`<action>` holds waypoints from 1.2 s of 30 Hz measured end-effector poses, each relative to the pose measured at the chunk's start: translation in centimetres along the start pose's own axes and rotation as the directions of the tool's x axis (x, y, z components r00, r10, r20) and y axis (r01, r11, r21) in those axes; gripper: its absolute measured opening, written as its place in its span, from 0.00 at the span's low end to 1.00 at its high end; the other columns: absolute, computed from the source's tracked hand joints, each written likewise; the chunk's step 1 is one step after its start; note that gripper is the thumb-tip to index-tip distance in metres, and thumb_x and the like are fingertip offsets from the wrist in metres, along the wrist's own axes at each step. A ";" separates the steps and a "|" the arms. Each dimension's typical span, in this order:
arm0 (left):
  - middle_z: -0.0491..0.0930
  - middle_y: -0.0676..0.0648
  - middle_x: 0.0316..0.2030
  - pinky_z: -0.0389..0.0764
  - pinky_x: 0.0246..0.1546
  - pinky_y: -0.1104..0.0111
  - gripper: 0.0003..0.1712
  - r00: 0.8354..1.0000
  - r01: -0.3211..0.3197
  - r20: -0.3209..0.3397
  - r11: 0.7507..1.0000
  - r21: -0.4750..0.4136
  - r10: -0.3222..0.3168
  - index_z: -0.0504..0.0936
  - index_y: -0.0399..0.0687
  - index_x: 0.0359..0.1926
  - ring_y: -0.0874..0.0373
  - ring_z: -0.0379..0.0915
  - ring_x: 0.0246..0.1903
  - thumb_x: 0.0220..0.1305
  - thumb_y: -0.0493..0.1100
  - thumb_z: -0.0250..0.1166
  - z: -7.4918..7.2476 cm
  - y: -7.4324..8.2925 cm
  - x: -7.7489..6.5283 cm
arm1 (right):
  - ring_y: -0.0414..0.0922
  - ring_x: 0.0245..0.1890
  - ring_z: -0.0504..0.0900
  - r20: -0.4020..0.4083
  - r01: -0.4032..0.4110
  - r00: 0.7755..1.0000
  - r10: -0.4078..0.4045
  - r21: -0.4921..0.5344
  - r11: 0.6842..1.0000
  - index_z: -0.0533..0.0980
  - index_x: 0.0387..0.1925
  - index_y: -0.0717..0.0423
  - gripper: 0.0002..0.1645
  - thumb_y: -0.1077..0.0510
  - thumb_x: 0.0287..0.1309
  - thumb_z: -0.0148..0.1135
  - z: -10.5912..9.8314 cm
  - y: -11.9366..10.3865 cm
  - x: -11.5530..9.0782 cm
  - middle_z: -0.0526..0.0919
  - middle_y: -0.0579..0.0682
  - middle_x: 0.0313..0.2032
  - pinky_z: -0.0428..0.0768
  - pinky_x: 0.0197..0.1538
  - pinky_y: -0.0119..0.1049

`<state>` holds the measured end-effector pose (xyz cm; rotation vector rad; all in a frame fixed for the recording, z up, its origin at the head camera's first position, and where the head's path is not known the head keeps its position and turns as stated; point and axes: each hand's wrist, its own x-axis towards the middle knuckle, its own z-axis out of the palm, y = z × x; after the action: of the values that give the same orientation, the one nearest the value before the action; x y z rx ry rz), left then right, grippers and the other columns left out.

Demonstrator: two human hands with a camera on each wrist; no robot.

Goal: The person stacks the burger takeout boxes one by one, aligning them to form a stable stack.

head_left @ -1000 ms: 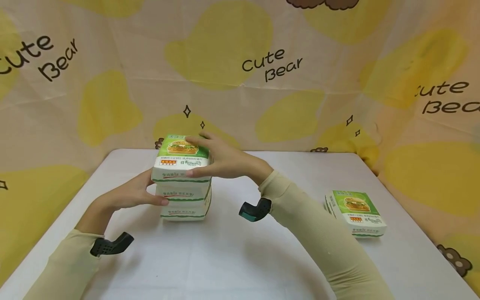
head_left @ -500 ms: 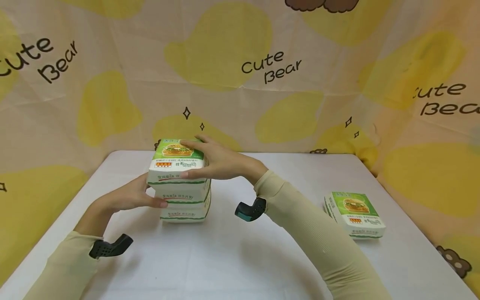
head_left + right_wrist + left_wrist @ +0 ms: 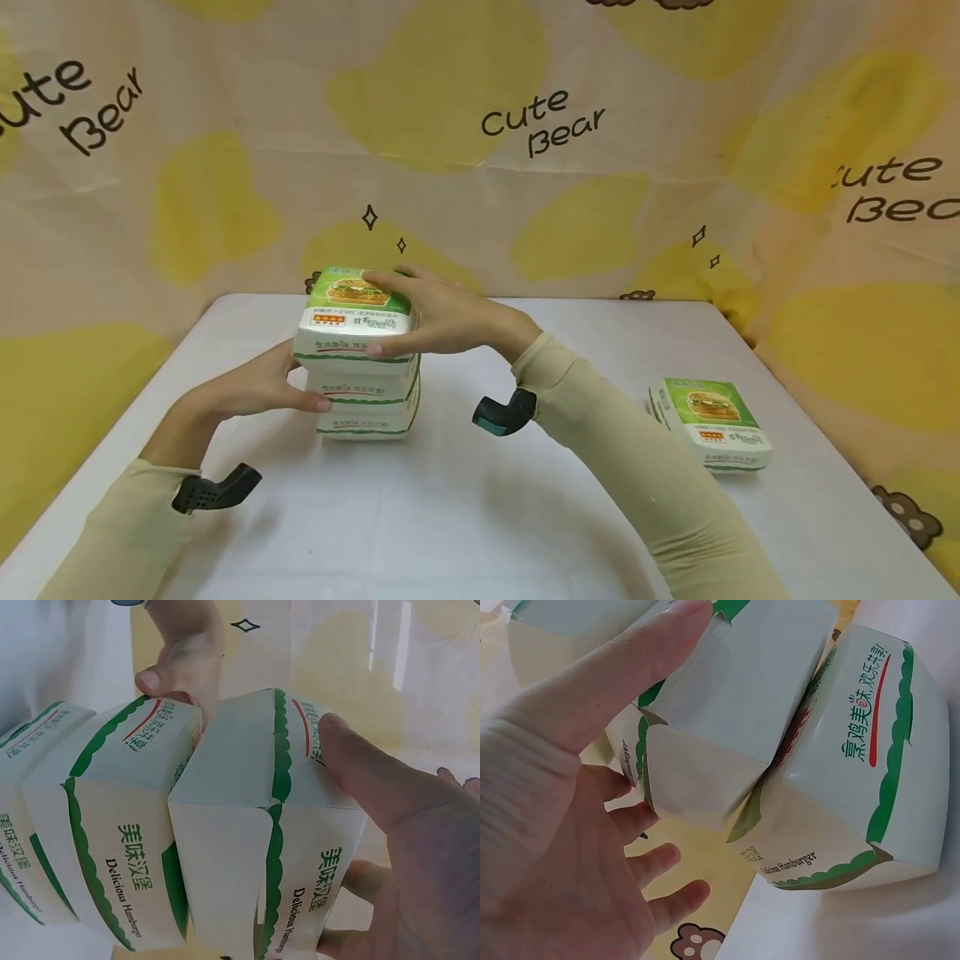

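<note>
Three white-and-green hamburger boxes stand stacked left of centre in the head view. My right hand [image 3: 450,315] grips the top box [image 3: 348,321], thumb on its front face and fingers over the top and far side. That box sits slightly left of the ones below, and in the right wrist view it tilts against the middle box [image 3: 124,855]. Around the left side of the middle box, my left hand [image 3: 251,387] has its thumb on the front and its fingers behind. The bottom box [image 3: 870,757] rests on the table.
A fourth hamburger box [image 3: 712,425] lies flat on the white table [image 3: 450,517] to the right, beyond my right forearm. A yellow patterned cloth [image 3: 442,92] hangs behind the table and along both sides. Each wrist wears a black camera mount [image 3: 504,412].
The top box has shifted a little to the left over the middle one, with my right hand moving along. My left hand keeps its place on the stack. The view has tilted slightly.
</note>
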<state>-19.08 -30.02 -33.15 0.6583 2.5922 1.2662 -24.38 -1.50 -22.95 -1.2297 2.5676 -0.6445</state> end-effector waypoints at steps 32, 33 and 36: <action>0.57 0.45 0.76 0.59 0.63 0.28 0.65 1.000 -0.022 0.015 0.999 -0.028 0.023 0.38 0.73 0.80 0.35 0.51 0.73 0.55 0.42 0.75 -0.7 0.3 -0.4 | 0.55 0.80 0.49 0.050 0.013 0.999 -0.018 0.096 0.995 0.49 0.80 0.35 0.57 0.36 0.56 0.70 -0.5 -0.1 -0.7 0.38 0.50 0.82 0.62 0.75 0.57; 0.55 0.45 0.77 0.59 0.64 0.28 0.66 1.000 -0.027 0.013 0.999 -0.030 0.028 0.38 0.73 0.80 0.35 0.50 0.74 0.55 0.42 0.75 -0.8 0.3 -0.5 | 0.55 0.80 0.48 0.050 0.010 0.999 -0.015 0.095 0.995 0.49 0.79 0.35 0.57 0.36 0.56 0.70 -0.5 -0.1 -0.7 0.37 0.50 0.82 0.62 0.75 0.58; 0.49 0.45 0.79 0.58 0.64 0.27 0.68 1.000 -0.027 0.004 0.999 -0.028 0.028 0.35 0.76 0.80 0.35 0.47 0.75 0.54 0.42 0.75 -0.9 0.3 -0.7 | 0.55 0.81 0.46 0.050 -0.001 0.999 -0.003 0.087 0.996 0.50 0.79 0.33 0.56 0.35 0.56 0.69 -0.6 -0.1 -0.8 0.36 0.49 0.82 0.60 0.75 0.60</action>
<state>-18.69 -30.79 -32.43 0.6933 2.5656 1.3049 -23.99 -0.78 -22.39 -1.2036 2.4709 -0.7087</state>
